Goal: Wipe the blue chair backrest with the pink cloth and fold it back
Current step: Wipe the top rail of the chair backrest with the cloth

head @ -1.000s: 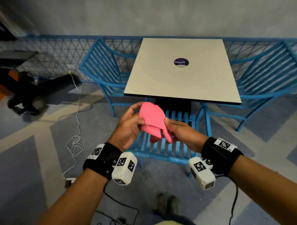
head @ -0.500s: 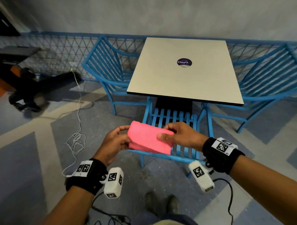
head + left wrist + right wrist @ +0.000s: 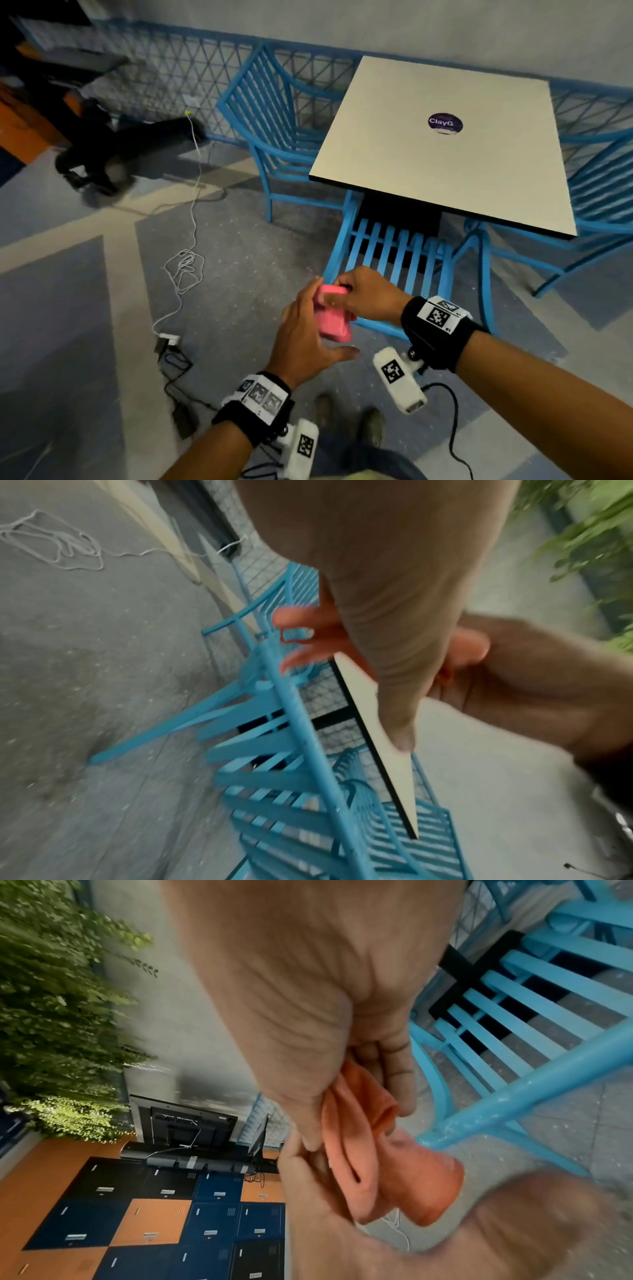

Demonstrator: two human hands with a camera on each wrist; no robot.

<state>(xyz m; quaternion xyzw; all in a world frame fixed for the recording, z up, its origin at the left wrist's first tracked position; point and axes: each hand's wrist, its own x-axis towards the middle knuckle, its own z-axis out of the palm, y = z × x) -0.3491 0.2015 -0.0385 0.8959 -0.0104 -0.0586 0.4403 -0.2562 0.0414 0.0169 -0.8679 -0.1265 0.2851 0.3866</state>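
Note:
The pink cloth (image 3: 334, 320) is bunched into a small folded wad just in front of the blue chair's backrest (image 3: 394, 260), near its top rail. My right hand (image 3: 361, 294) grips the cloth's upper edge from the right, fingers curled over it. My left hand (image 3: 306, 322) lies flat against the cloth's left side with straight fingers and the thumb stretched out below. In the right wrist view the right hand (image 3: 325, 1015) pinches the folded layers of the cloth (image 3: 411, 1172). The left wrist view shows the left hand (image 3: 377, 615) with its fingers extended.
The chair is tucked under a white square table (image 3: 445, 178) with a purple sticker (image 3: 445, 123). More blue chairs stand left (image 3: 274, 113) and right (image 3: 599, 192). A white cable (image 3: 185, 270), a charger (image 3: 169, 339) and black leads lie on the floor at left. My shoes (image 3: 370, 425) are below.
The cloth, held as a wide flat fold between both hands, is now a smaller wad. The hands came together and lower, and the left hand went from pinching to lying flat.

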